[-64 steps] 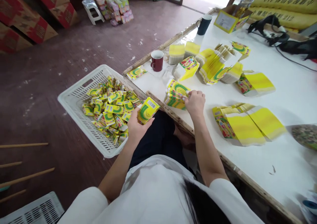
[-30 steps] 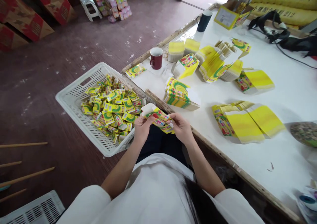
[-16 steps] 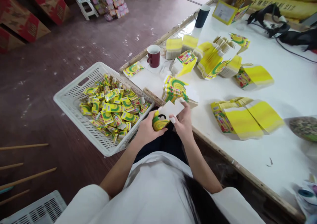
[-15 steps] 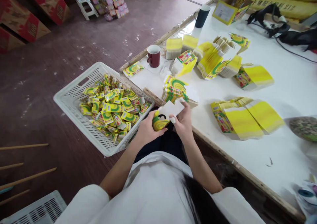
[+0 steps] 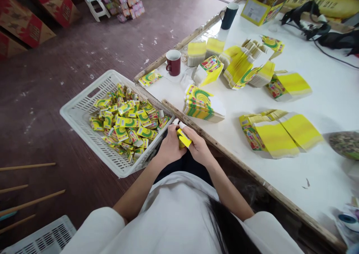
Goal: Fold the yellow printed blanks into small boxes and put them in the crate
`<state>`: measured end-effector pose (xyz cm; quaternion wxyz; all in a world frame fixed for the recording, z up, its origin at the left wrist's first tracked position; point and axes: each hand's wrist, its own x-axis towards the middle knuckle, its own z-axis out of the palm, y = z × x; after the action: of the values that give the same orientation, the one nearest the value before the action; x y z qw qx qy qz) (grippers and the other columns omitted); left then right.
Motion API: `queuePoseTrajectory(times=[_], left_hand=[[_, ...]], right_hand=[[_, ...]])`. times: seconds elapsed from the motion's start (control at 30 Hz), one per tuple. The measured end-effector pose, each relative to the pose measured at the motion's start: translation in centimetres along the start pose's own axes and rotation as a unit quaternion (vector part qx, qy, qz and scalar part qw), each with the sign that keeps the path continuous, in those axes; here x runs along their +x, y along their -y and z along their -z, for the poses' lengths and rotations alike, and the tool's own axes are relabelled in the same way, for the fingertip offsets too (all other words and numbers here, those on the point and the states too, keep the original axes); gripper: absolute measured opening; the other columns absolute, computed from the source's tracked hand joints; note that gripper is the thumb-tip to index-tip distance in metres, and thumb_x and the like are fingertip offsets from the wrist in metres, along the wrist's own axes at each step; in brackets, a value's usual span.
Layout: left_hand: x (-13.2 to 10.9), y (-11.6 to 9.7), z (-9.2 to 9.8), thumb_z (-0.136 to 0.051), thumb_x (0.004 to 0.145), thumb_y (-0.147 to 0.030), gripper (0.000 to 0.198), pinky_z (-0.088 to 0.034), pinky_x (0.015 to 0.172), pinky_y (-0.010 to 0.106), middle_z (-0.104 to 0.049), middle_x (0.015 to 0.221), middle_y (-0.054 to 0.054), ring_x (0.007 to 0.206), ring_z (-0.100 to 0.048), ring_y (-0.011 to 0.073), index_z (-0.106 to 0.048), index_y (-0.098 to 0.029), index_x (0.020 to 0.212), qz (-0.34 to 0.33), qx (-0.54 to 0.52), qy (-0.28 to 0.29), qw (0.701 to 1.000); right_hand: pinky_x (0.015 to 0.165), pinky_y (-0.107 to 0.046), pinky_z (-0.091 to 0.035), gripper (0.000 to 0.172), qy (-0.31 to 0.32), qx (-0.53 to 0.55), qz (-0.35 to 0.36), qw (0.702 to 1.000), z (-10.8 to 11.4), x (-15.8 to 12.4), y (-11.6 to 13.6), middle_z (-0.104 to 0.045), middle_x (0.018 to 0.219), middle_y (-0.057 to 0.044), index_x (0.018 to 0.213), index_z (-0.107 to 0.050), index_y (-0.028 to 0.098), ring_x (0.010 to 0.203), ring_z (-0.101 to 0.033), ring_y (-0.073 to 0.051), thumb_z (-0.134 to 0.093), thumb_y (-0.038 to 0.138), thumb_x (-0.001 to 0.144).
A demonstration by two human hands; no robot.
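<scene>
Over my lap, between the basket and the table edge, both hands grip one small yellow carton [image 5: 184,138]. My left hand [image 5: 169,144] is wrapped round its left side, and my right hand [image 5: 199,146] closes on its right side, with the thumb along the top. The fingers cover much of the carton. To the left stands a white plastic basket [image 5: 81,113] with several small yellow-green cartons [image 5: 129,122] heaped inside. Just beyond my hands, a stack of flat yellow-green cartons [image 5: 200,103] lies on the white table [image 5: 283,179].
A dark red mug [image 5: 173,65] and a dark blue mug [image 5: 230,16] stand near the table's far edge. Bundles of flat cartons [image 5: 276,134] lie across the table. Black cables [image 5: 311,25] are at the back right. A wooden strip [image 5: 252,175] edges the table.
The carton's open white flap no longer shows; a yellow end with a barcode does. Both hands have drawn together around it, and my right hand has moved down and left, off the carton stack.
</scene>
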<state>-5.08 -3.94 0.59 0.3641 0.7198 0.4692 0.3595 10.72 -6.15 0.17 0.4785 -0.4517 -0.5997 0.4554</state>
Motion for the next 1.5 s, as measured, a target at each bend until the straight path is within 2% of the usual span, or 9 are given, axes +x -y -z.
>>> queuePoseTrajectory(times=[0.17, 0.3, 0.53, 0.77, 0.87, 1.0, 1.07, 1.17, 1.5], left_hand=[[-0.3, 0.3, 0.3, -0.068, 0.061, -0.004, 0.076, -0.039, 0.114, 0.058, -0.058, 0.135, 0.018, 0.134, -0.052, 0.0407, -0.053, -0.019, 0.134, -0.005, 0.1, -0.024, 0.995], [-0.1, -0.3, 2.5, -0.076, 0.068, -0.018, 0.063, -0.048, 0.107, 0.051, -0.069, 0.123, 0.014, 0.12, -0.064, 0.0358, -0.061, -0.021, 0.129, -0.014, 0.106, 0.012, 0.994], [1.4, -1.4, 4.1, -0.085, 0.065, -0.03, 0.063, -0.053, 0.1, 0.045, -0.073, 0.124, 0.01, 0.113, -0.07, 0.0337, -0.069, -0.024, 0.125, -0.025, 0.06, 0.067, 0.996], [0.6, -1.5, 2.7, -0.087, 0.066, -0.033, 0.059, -0.051, 0.103, 0.043, -0.073, 0.12, 0.01, 0.114, -0.068, 0.0316, -0.069, -0.024, 0.122, -0.003, 0.018, 0.008, 1.0], [0.3, -0.4, 3.1, -0.088, 0.066, -0.038, 0.059, -0.053, 0.098, 0.038, -0.069, 0.119, 0.007, 0.109, -0.067, 0.0257, -0.064, -0.026, 0.118, 0.075, -0.144, -0.129, 0.978], [0.4, 1.6, 3.7, -0.079, 0.072, -0.055, 0.048, -0.053, 0.094, 0.031, -0.06, 0.121, 0.003, 0.112, -0.062, 0.0173, -0.055, -0.027, 0.103, 0.227, -0.38, -0.347, 0.827], [0.3, 2.2, 3.4, -0.079, 0.073, -0.052, 0.044, -0.052, 0.096, 0.031, -0.059, 0.116, 0.003, 0.113, -0.061, 0.0161, -0.053, -0.026, 0.097, 0.297, -0.42, -0.335, 0.79], [-0.1, 2.2, 2.3, -0.083, 0.071, -0.037, 0.04, -0.054, 0.092, 0.033, -0.062, 0.109, 0.003, 0.105, -0.064, 0.0163, -0.053, -0.024, 0.095, 0.327, -0.433, -0.276, 0.793], [0.2, 0.8, -0.2, -0.086, 0.069, -0.033, 0.047, -0.055, 0.067, 0.021, -0.072, 0.109, 0.006, 0.081, -0.07, 0.0114, -0.065, -0.02, 0.109, 0.32, -0.444, -0.142, 0.825]], right_hand=[[0.12, -0.046, -0.041, 0.049, -0.078, -0.113, 0.056, 0.989, 0.8, 0.1, -0.9, -0.054, 0.153, -0.01, 0.144, -0.059, 0.029, 0.143, -0.051, -0.025, -0.045, 0.02, 0.098], [0.114, -0.044, -0.046, 0.044, 0.019, -0.176, 0.063, 0.982, 2.2, 0.3, -0.7, -0.046, 0.159, -0.012, 0.137, -0.065, 0.028, 0.149, -0.043, -0.026, -0.048, 0.021, 0.097], [0.111, -0.047, -0.047, 0.026, 0.127, -0.139, 0.066, 0.98, 5.2, 0.8, 0.1, -0.053, 0.148, -0.014, 0.119, -0.069, 0.025, 0.135, -0.056, -0.027, -0.062, 0.03, 0.094], [0.113, -0.05, -0.046, 0.069, 0.018, -0.067, 0.042, 0.997, 1.9, 0.3, -0.6, -0.047, 0.146, -0.019, 0.144, -0.032, 0.022, 0.136, -0.051, -0.03, -0.067, 0.045, 0.09], [0.104, -0.046, -0.052, 0.073, -0.017, -0.056, 0.032, 0.998, 2.9, 1.6, -0.2, -0.052, 0.142, -0.015, 0.144, -0.034, 0.026, 0.123, -0.06, -0.028, -0.071, 0.05, 0.086], [0.097, -0.047, -0.052, 0.032, -0.22, -0.246, -0.012, 0.944, 6.7, 5.9, 0.2, -0.065, 0.116, -0.013, 0.118, -0.06, 0.021, 0.106, -0.062, -0.028, -0.06, 0.04, 0.093], [0.1, -0.052, -0.047, 0.028, -0.257, -0.358, -0.065, 0.895, 8.1, 8.1, 0.0, -0.064, 0.114, -0.018, 0.111, -0.064, 0.016, 0.109, -0.057, -0.032, -0.064, 0.034, 0.09], [0.097, -0.054, -0.044, 0.023, -0.228, -0.445, -0.135, 0.855, 8.9, 10.4, -0.8, -0.063, 0.111, -0.021, 0.102, -0.068, 0.014, 0.108, -0.055, -0.036, -0.069, 0.028, 0.084], [0.092, -0.049, -0.044, 0.03, -0.19, -0.494, -0.164, 0.832, 9.2, 11.6, -1.2, -0.062, 0.109, -0.018, 0.102, -0.063, 0.015, 0.104, -0.055, -0.035, -0.077, 0.029, 0.079]])
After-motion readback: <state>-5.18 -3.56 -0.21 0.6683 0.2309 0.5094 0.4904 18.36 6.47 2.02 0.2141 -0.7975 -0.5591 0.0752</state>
